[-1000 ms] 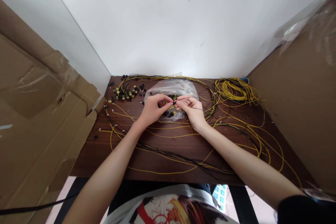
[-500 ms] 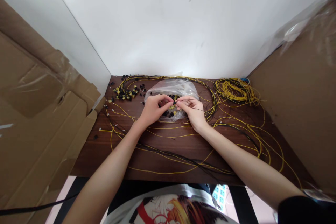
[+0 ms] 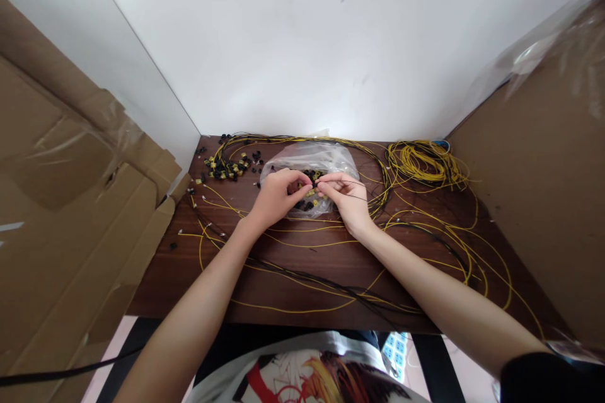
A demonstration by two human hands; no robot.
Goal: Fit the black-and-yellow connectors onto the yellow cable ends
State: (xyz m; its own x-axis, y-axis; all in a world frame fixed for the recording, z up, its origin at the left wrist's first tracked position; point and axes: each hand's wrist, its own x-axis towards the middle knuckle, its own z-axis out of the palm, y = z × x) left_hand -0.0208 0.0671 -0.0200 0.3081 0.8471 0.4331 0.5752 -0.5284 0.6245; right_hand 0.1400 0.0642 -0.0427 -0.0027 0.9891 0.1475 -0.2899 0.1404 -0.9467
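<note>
Over a clear plastic bag (image 3: 338,160) holding small black and yellow connectors (image 3: 309,204), my two hands meet fingertip to fingertip. My left hand (image 3: 286,192) pinches a tiny dark piece between thumb and forefinger; it looks like a black connector, though the fingers mostly cover it. The thumb and forefinger of my right hand (image 3: 347,195) are closed on a thin black wire (image 3: 352,194), which trails to the right across the palm. The wire's end, at the fingertips, is too small to make out.
Yellow and black wires (image 3: 302,310) spread over the brown tabletop (image 3: 302,264). A coil of yellow wire (image 3: 420,164) lies at the back right. Loose connectors (image 3: 229,169) are heaped at the back left. Cardboard (image 3: 85,201) stands at the left, more cardboard (image 3: 529,201) at the right, a white wall (image 3: 302,44) behind.
Both hands stay almost in place over the bag. Only the fingertips shift very slightly, still pinched together.
</note>
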